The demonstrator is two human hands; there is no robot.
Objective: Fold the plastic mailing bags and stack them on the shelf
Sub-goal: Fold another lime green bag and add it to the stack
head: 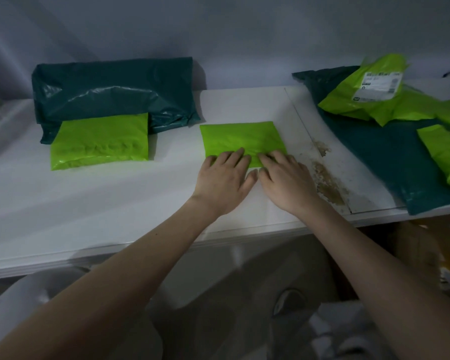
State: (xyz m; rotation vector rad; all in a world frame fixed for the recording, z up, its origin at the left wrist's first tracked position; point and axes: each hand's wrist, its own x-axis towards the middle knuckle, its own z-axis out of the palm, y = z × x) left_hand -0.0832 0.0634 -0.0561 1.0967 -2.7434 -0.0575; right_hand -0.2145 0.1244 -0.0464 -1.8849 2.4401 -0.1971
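A folded lime-green mailing bag (240,139) lies flat in the middle of the white shelf (115,198). My left hand (224,180) and my right hand (286,181) rest side by side, palms down, with spread fingers pressing on the bag's near edge. Neither hand grips it. At the left, another folded lime-green bag (99,144) lies on top of folded dark teal bags (115,92) against the back wall.
At the right lies a loose heap: a dark teal bag (390,162) spread flat, and several crumpled lime-green bags on it, one (369,94) with a white shipping label. A brown stain (327,183) marks the shelf right of my hands. Below the shelf edge are dim shapes.
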